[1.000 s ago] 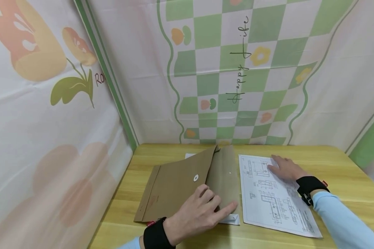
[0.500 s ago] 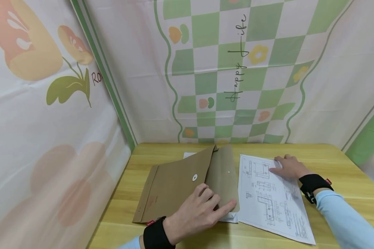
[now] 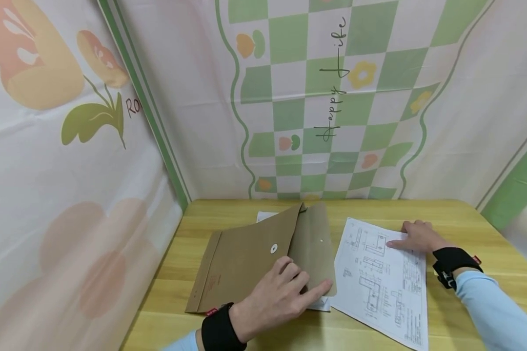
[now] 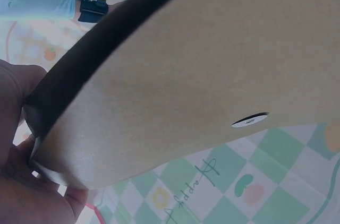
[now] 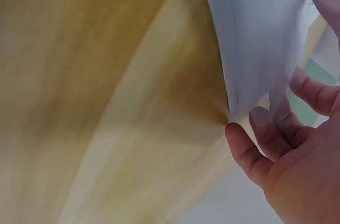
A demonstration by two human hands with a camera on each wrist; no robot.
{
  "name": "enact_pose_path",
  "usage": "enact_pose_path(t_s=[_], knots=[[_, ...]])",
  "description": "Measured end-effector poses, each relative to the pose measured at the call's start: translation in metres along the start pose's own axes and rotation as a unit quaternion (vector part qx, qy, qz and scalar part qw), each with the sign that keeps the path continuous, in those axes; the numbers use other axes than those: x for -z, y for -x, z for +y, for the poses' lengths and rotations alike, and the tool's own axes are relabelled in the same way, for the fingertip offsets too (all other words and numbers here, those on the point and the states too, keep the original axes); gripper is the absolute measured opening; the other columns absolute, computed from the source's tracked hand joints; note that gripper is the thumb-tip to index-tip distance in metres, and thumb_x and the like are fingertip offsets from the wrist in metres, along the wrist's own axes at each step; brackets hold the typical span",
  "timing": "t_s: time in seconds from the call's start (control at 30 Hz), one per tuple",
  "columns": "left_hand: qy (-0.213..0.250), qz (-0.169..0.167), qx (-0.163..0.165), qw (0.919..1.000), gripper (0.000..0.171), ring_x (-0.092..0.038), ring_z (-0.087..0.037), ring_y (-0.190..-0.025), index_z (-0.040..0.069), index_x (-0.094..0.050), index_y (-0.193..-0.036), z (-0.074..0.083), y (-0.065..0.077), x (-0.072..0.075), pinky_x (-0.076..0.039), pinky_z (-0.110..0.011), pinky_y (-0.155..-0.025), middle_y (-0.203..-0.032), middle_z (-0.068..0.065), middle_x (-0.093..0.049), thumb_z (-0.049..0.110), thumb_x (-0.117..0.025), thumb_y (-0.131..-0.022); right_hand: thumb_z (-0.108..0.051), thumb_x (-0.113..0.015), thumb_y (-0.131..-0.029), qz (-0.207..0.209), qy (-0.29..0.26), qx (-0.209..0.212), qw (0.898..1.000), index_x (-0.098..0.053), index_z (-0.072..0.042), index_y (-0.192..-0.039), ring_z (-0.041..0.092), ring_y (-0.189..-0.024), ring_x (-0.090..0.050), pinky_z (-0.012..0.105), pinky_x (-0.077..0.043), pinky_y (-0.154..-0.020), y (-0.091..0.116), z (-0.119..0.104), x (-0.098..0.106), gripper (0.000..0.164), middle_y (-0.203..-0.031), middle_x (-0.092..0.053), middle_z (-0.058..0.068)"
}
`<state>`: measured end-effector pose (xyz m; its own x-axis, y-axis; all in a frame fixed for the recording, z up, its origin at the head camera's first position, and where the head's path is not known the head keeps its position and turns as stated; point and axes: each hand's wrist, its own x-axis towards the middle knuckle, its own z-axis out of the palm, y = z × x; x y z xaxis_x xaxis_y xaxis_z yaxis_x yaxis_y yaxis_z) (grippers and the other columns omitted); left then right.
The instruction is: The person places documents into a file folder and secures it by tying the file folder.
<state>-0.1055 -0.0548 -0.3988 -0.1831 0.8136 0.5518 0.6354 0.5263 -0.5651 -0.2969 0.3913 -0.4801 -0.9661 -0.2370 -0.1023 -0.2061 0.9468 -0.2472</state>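
A brown paper document envelope [image 3: 241,263] lies left of centre on the table, its flap [image 3: 314,243] spread to the right and its mouth gaping. My left hand [image 3: 270,302] grips the envelope at the near corner of that mouth; in the left wrist view its fingers [image 4: 74,197] pinch the edge. To the right is a white sheet of technical drawings [image 3: 377,287], turned slantwise. My right hand [image 3: 421,237] holds this sheet by its right edge, thumb on top. The right wrist view shows the sheet's raised edge [image 5: 255,38] between thumb and fingers.
White paper [image 3: 265,215] peeks out from behind the envelope, and a white corner [image 3: 320,305] shows at its near end. The wood-grain table [image 3: 465,312] meets a printed curtain [image 3: 290,83] at the back and a flowered one [image 3: 70,170] on the left.
My right hand has moved slightly to the right, and the drawing sheet has turned, its near end swinging left and closer to me. My left hand and the envelope stay nearly still.
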Motion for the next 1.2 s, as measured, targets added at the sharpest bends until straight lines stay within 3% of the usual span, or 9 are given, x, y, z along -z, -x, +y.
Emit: enact_pose_path(t_s=[0.23,0.4,0.53,0.8,0.93,1.03,1.1,1.2], knots=[[-0.008,0.018,-0.005,0.9998,0.049,-0.035,-0.012,-0.072,0.030,-0.065,-0.124,-0.005,-0.003,0.001,-0.036,-0.030,-0.078,-0.074,0.009,-0.047,0.003,-0.030,-0.103,-0.056,-0.070,-0.083,-0.057,-0.069,-0.018,0.996,-0.048,0.006,-0.105,0.021,-0.070,-0.051,0.030,-0.038,-0.061,0.005,0.004,0.005,0.069,-0.083,-0.056,0.011],[-0.007,0.005,-0.005,0.9999,0.045,-0.036,-0.013,-0.074,0.029,-0.063,-0.128,-0.005,-0.002,-0.001,-0.036,-0.031,-0.079,-0.076,0.008,-0.049,0.005,-0.035,-0.102,-0.041,-0.066,-0.090,-0.086,-0.088,-0.020,0.992,-0.052,-0.005,-0.079,0.015,-0.063,-0.047,0.027,-0.035,-0.058,0.014,0.001,0.012,0.040,-0.069,-0.048,0.001],[0.000,-0.006,0.001,1.0000,0.042,-0.037,-0.014,-0.076,0.028,-0.060,-0.132,-0.003,-0.002,-0.002,-0.035,-0.032,-0.081,-0.077,0.007,-0.049,0.008,-0.042,-0.100,-0.030,-0.059,-0.095,-0.120,-0.113,-0.037,0.986,-0.050,-0.011,-0.070,0.014,-0.061,-0.048,0.027,-0.035,-0.058,0.019,-0.001,0.016,0.032,-0.064,-0.044,-0.003],[0.005,-0.003,0.006,1.0000,0.039,-0.036,-0.014,-0.076,0.029,-0.061,-0.130,-0.004,-0.004,0.001,-0.035,-0.031,-0.081,-0.078,0.007,-0.048,0.011,-0.047,-0.099,-0.023,-0.054,-0.099,-0.137,-0.187,-0.043,0.972,-0.063,0.000,-0.089,0.017,-0.065,-0.059,0.028,-0.045,-0.057,0.022,-0.002,0.019,0.027,-0.075,-0.060,0.002],[0.007,-0.007,0.007,0.9999,0.037,-0.037,-0.014,-0.076,0.029,-0.061,-0.131,-0.006,-0.002,0.002,-0.035,-0.031,-0.081,-0.079,0.007,-0.049,0.014,-0.050,-0.098,-0.018,-0.049,-0.101,-0.171,-0.249,-0.025,0.953,-0.067,0.007,-0.105,0.021,-0.069,-0.067,0.031,-0.053,-0.060,0.026,-0.003,0.023,0.031,-0.083,-0.070,0.007],[0.009,-0.010,0.010,0.9999,0.038,-0.037,-0.015,-0.077,0.029,-0.060,-0.132,-0.005,0.000,-0.001,-0.035,-0.033,-0.082,-0.079,0.006,-0.050,0.013,-0.048,-0.099,-0.017,-0.048,-0.101,-0.201,-0.281,-0.003,0.938,-0.066,0.006,-0.104,0.021,-0.071,-0.068,0.031,-0.054,-0.063,0.031,-0.001,0.024,0.030,-0.086,-0.070,0.009],[0.010,-0.010,0.012,0.9998,0.039,-0.037,-0.015,-0.077,0.028,-0.060,-0.132,-0.005,-0.001,-0.001,-0.035,-0.033,-0.082,-0.079,0.006,-0.050,0.012,-0.046,-0.100,-0.018,-0.048,-0.102,-0.206,-0.291,0.005,0.934,-0.064,0.006,-0.105,0.019,-0.072,-0.067,0.030,-0.053,-0.064,0.035,0.001,0.026,0.030,-0.088,-0.069,0.009],[0.009,-0.013,0.013,0.9998,0.040,-0.036,-0.015,-0.076,0.028,-0.059,-0.133,-0.005,-0.004,-0.002,-0.035,-0.032,-0.082,-0.079,0.006,-0.050,0.010,-0.044,-0.100,-0.020,-0.046,-0.103,-0.198,-0.278,-0.002,0.940,-0.061,0.004,-0.106,0.016,-0.070,-0.064,0.027,-0.049,-0.060,0.042,0.007,0.031,0.029,-0.087,-0.065,0.007]])
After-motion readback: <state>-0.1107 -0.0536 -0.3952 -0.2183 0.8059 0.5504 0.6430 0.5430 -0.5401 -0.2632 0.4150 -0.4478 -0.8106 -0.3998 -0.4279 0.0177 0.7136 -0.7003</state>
